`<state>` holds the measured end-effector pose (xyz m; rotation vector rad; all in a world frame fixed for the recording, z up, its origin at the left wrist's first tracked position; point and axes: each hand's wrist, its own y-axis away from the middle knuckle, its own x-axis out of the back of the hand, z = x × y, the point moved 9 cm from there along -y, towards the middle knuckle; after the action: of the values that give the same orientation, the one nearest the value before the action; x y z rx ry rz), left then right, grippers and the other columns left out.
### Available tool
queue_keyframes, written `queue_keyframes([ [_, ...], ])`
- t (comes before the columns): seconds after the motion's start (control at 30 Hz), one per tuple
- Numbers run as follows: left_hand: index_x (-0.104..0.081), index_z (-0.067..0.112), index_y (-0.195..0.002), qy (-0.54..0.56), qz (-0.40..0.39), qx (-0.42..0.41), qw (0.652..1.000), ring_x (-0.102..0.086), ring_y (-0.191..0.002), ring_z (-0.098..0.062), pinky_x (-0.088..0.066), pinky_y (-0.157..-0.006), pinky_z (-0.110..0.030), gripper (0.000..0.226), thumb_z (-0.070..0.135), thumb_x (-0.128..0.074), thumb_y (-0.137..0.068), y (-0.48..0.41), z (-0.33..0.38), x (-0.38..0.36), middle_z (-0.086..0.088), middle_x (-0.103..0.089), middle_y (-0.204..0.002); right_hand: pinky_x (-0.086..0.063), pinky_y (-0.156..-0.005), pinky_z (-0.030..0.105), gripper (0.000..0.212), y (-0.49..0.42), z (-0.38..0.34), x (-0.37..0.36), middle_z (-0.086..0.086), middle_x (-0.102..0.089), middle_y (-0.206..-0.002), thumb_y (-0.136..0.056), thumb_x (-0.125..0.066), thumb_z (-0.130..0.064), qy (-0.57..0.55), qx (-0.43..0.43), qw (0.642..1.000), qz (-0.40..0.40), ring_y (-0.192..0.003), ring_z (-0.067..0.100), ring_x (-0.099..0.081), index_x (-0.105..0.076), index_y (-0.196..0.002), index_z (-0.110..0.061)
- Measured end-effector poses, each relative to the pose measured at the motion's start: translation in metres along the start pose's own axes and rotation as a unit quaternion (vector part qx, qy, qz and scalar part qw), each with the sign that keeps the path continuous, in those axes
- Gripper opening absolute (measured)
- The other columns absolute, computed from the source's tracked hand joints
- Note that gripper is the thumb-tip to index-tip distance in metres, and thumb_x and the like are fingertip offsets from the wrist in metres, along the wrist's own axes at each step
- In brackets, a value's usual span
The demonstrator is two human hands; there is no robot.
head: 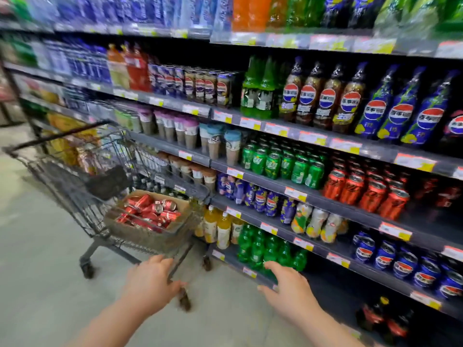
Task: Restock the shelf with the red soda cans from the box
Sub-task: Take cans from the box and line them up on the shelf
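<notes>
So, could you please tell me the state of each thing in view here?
box, open-topped, inside the cart
red soda cans, lying jumbled in the box
cart, standing beside the shelves
shelved red cans, upright, gap at the front right
left hand, at the cart's near end, grip unclear
right hand, open, empty
</notes>
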<state>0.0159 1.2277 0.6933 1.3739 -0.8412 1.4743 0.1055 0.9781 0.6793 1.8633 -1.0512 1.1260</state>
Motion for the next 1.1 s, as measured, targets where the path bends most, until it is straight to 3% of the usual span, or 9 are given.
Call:
queue_keyframes([
  [0.13,-0.047,0.027,-0.134,-0.001,0.01,0.021,1.0,-0.045,-0.128,-0.017,-0.039,-0.102,-0.03,0.055,0.056,-0.049,-0.086,-0.03,-0.083,0.024,0.006,-0.047,-0.139,-0.033,-0.108,0.031,0.056,-0.044,-0.079,-0.026,-0.006,-0.048,-0.141,-0.087,-0.055,-0.043,-0.003,0.012,1.0,-0.016,-0.132,0.017,-0.042,-0.039,-0.139,-0.032],
  [0.3,-0.039,0.029,-0.14,-0.001,-0.005,0.009,1.0,-0.04,-0.131,-0.015,-0.033,-0.106,-0.031,0.06,0.056,-0.047,-0.087,-0.072,-0.123,0.022,0.008,-0.041,-0.145,-0.037,-0.105,0.032,0.055,-0.091,-0.126,-0.045,-0.002,-0.053,-0.135,-0.086,-0.057,-0.043,0.002,0.004,0.999,-0.034,-0.127,0.021,-0.047,-0.041,-0.137,-0.032],
  [0.53,-0.041,0.032,-0.137,-0.009,-0.052,0.008,0.999,-0.044,-0.128,-0.015,-0.036,-0.102,-0.032,0.06,0.059,-0.047,-0.084,-0.156,-0.184,-0.006,0.01,-0.046,-0.139,-0.038,-0.105,0.033,0.053,-0.197,-0.17,-0.084,-0.003,-0.048,-0.141,-0.086,-0.057,-0.043,-0.027,0.002,0.997,-0.075,-0.13,0.021,-0.045,-0.042,-0.136,-0.032],
  [0.87,-0.05,0.032,-0.13,-0.014,-0.084,0.063,0.994,-0.051,-0.122,-0.016,-0.041,-0.102,-0.032,0.066,0.064,-0.044,-0.074,-0.342,-0.266,0.0,0.008,-0.051,-0.134,-0.042,-0.097,0.03,0.048,-0.397,-0.219,-0.109,-0.004,-0.053,-0.136,-0.09,-0.055,-0.035,-0.063,0.002,0.988,-0.139,-0.124,0.019,-0.05,-0.042,-0.136,-0.029],
  [1.1,-0.05,0.029,-0.13,-0.032,-0.147,0.041,0.988,-0.049,-0.122,-0.016,-0.039,-0.103,-0.034,0.053,0.052,-0.052,-0.083,-0.424,-0.283,-0.037,0.007,-0.053,-0.131,-0.046,-0.091,0.03,0.046,-0.473,-0.232,-0.151,0.0,-0.056,-0.13,-0.089,-0.055,-0.036,-0.057,-0.028,0.98,-0.189,-0.118,0.021,-0.053,-0.044,-0.132,-0.028],
])
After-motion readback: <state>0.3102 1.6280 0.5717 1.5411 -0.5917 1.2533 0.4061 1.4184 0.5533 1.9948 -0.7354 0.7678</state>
